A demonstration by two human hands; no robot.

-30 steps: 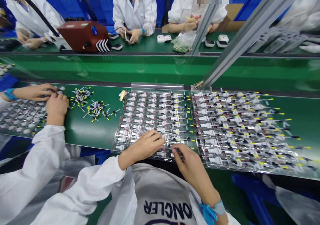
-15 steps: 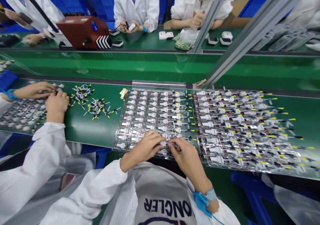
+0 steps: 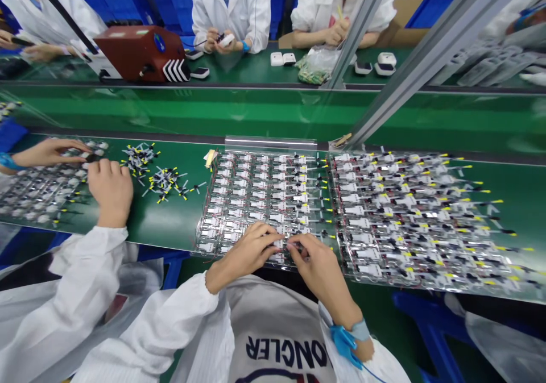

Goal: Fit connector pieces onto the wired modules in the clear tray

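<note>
At clear plastic tray [image 3: 198, 236] front edge, right hand [image 3: 319, 269] pinches wired module [image 3: 301, 250]; left hand [image 3: 243, 252] beside, grip unclear. Light, fragile: hold body, not leads.

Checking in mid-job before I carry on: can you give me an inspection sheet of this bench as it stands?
surface: green conveyor belt under everything.
job's things: two clear plastic trays of white modules in rows, with black, yellow-tipped leads.
clutter: two loose heaps of black-and-yellow parts on the belt.
hands: left hand and right hand meet at the near tray's edge, fingertips on a module; pinching or not, cannot tell.
cables: thin red wires in the trays; blue wrist strap with a thin blue cord.
surroundings: a co-worker's hands at left; aluminium rail; red-brown machine on the bench beyond.
</note>
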